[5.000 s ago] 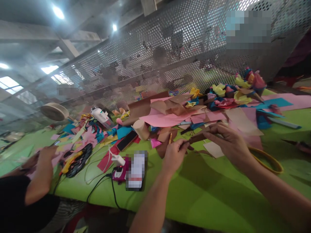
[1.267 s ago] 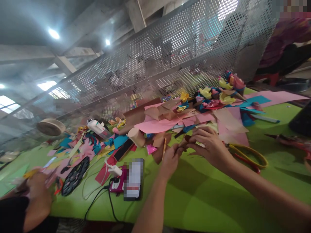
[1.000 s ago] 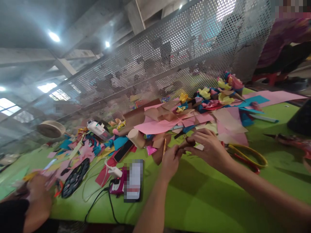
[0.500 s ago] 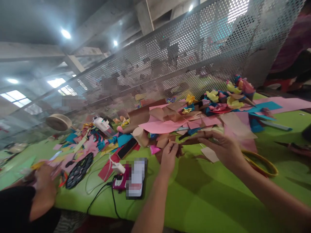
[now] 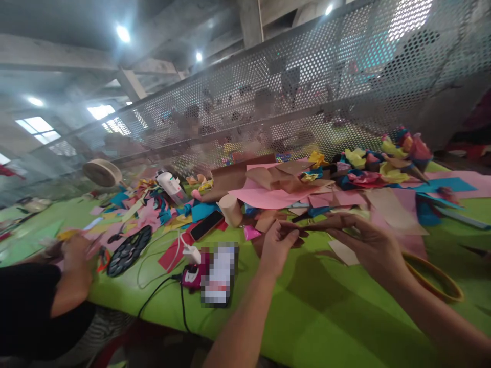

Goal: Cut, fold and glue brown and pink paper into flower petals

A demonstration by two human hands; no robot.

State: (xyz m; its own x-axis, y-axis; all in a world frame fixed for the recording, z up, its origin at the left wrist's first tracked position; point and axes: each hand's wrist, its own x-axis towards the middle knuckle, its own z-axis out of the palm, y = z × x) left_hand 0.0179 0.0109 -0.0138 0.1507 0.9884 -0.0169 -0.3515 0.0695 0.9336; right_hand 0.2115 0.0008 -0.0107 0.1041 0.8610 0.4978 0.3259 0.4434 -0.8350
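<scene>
My left hand [image 5: 276, 244] is closed, its thumb and fingers pinching a small piece of brown paper [image 5: 299, 240] above the green table. Facing it from the right, my right hand [image 5: 366, 240] is closed too, fingertips together at the other end of the brown paper. The paper's exact shape is blurred and partly covered by fingers. Just beyond my left hand lie a bright pink scrap [image 5: 251, 233] and a tan roll [image 5: 230, 210]. A pale paper piece [image 5: 344, 252] rests on the table below my right hand.
A yellow ring [image 5: 437, 283] lies by my right forearm. Left of my left arm are a phone [image 5: 220, 276], a magenta power adapter [image 5: 192, 276] with cables, and a dark phone [image 5: 207, 225]. Coloured paper [image 5: 268, 194] is heaped behind. A co-worker's arm [image 5: 74, 271] is at far left.
The view has shifted, so the table things sit slightly differently in frame. My two hands have come closer together, still on the brown paper.
</scene>
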